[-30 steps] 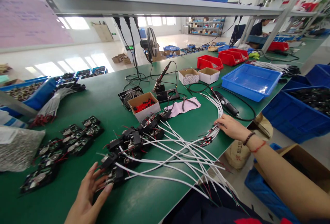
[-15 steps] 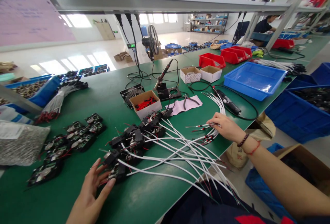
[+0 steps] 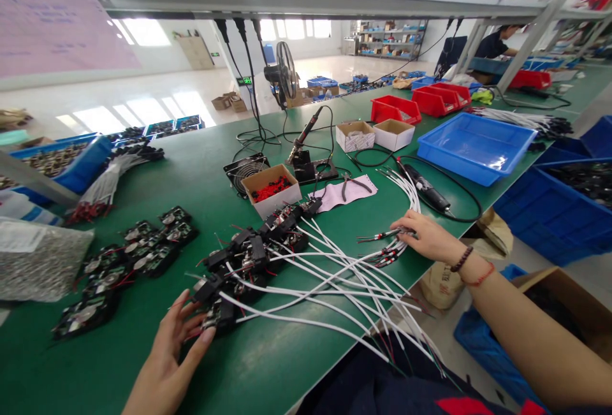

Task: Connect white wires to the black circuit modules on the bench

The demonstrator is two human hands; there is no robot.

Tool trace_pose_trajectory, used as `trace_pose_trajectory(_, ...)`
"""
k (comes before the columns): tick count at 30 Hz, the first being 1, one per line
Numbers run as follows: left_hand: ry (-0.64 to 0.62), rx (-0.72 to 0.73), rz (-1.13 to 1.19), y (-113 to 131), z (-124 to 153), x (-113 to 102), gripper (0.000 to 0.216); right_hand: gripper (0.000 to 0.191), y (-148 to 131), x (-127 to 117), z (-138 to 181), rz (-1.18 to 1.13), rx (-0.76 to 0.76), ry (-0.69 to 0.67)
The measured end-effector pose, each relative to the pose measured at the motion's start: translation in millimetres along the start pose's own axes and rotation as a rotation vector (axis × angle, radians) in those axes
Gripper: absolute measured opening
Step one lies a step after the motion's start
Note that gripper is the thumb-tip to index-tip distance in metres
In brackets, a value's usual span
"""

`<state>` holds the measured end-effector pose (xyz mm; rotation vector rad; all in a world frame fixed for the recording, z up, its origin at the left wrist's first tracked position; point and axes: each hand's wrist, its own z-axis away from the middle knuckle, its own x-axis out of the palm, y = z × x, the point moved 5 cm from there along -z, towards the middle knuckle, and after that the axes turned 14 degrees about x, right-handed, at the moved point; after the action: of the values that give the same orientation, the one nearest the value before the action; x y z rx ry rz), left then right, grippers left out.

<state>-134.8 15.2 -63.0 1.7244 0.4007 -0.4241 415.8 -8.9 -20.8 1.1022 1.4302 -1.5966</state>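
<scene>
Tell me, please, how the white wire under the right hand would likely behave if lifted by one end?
The white wire would probably droop, since its neighbours curve loosely across the green table. It looks thin, so likely light. Pinched by the right hand, it may snag the other wires.

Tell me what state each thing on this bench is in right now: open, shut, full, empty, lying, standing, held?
Left hand: open, fingers touching a black part.
Right hand: pinching one white wire.
Blue tray: looks empty.
Cardboard box: open, red pieces inside.
Soldering iron: resting tilted in its stand.
Pliers: lying on pink paper.
Desk fan: standing upright; cannot tell if running.
</scene>
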Motion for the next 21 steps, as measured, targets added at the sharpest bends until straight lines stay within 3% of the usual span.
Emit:
trace_pose_trajectory(2,0.001,-0.018,0.010,0,0,0,0.107,0.033,-3,-2,10,-0.011,-0.015,-0.033)
trace_pose_trajectory(6,-0.018,0.002,0.010,8,1,-2,0.104,0.066,-2,2,25,0.007,0.012,-0.072)
trace_pose_trajectory(8,-0.033,0.014,0.010,11,1,-2,0.101,0.073,2,6,25,0.027,0.049,-0.070)
trace_pose_trajectory(16,-0.044,-0.006,0.026,12,1,-3,0.098,0.029,0,14,0,0.083,0.098,-0.037)
trace_pose_trajectory(21,-0.021,0.017,0.020,5,3,-1,0.095,0.012,-8,18,-15,0.108,0.157,0.050)
